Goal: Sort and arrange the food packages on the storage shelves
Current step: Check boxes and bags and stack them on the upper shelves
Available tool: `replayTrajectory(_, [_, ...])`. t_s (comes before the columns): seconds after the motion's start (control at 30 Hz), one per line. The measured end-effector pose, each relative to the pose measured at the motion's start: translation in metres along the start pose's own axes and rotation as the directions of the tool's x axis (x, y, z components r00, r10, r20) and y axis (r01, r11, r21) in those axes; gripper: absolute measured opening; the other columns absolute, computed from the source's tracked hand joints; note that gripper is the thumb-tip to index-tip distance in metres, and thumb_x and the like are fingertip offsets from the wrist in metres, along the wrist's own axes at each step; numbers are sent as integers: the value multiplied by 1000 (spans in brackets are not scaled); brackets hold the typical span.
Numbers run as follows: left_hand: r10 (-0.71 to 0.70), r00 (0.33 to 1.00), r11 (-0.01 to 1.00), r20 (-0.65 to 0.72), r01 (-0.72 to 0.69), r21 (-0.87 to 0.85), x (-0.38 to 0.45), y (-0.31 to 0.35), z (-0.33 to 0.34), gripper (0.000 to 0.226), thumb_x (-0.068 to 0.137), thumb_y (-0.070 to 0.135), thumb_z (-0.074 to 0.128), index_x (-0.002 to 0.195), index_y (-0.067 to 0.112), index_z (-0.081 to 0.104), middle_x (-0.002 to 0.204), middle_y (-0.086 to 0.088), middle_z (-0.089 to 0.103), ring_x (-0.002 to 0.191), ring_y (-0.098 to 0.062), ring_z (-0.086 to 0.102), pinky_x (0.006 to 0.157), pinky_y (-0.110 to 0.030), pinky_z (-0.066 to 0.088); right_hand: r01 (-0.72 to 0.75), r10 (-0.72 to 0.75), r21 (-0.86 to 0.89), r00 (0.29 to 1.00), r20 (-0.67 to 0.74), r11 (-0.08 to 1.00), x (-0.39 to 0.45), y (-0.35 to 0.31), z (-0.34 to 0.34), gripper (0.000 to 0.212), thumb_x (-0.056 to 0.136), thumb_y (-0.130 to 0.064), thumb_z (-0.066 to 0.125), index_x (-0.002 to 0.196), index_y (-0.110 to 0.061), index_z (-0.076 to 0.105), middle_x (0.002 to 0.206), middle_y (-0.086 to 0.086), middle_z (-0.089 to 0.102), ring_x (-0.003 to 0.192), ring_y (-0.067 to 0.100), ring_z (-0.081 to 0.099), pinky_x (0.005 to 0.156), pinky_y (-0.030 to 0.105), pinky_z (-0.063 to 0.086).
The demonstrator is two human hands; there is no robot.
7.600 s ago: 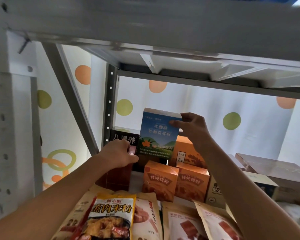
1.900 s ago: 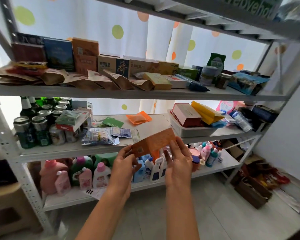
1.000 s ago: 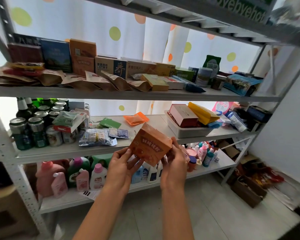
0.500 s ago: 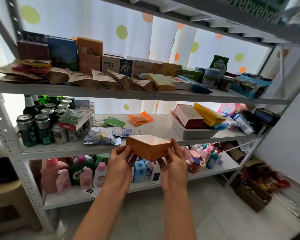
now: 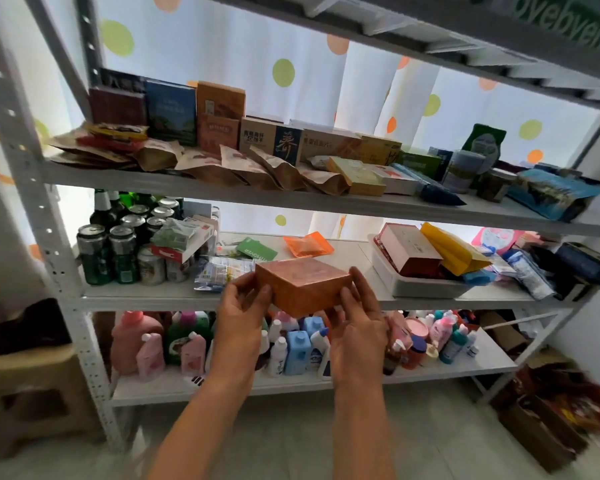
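Home storeroom: metal shelving (image 5: pixel 222 199) crammed with groceries, detergents (image 5: pixel 136 341).

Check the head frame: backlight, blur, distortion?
Head view: strong backlight through the dotted curtain leaves shelf items dim; motion blur at the right edge smears the floor clutter; wide-angle bends the shelf upright; orange box in left hand and right hand stays fairly sharp.

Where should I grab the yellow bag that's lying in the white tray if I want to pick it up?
Probably by its free lower end, coming from the front right. The yellow bag lies tilted in the white tray, its upper end leaning on the red-and-white box. The lower end sticks out toward the tray's right side with nothing on top, so fingers could likely pinch it there.
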State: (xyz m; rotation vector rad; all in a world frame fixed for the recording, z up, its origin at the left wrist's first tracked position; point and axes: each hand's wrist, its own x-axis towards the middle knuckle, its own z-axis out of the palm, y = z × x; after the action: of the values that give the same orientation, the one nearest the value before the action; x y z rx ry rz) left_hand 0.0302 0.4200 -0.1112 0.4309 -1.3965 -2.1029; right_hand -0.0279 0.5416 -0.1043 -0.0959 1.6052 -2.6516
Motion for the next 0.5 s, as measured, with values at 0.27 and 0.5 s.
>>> replayTrajectory(0.27, [110, 993, 994, -41, -109, 10, 44, 51, -30, 42, 81, 34, 70, 121, 26, 64, 118, -6, 69, 108, -22, 67, 91, -36, 53, 105, -73, -130, 970, 232, 986, 10, -1, 63, 62, 71, -49, 75, 130, -47, 57, 131, -17, 62, 120, 17, 64, 102, 41, 54])
replayTrajectory(0.5, [152, 987, 986, -58, -147, 77, 104, 105, -43, 16, 93, 15, 63, 108, 21, 65, 104, -8, 69, 89, -21, 66, 81, -35, 54, 264, -126, -217, 859, 496, 940, 63, -28, 118, 79, 67, -32, 84, 137, -40, 50, 123, -23, 54, 107, 0, 63, 72, 13, 56])
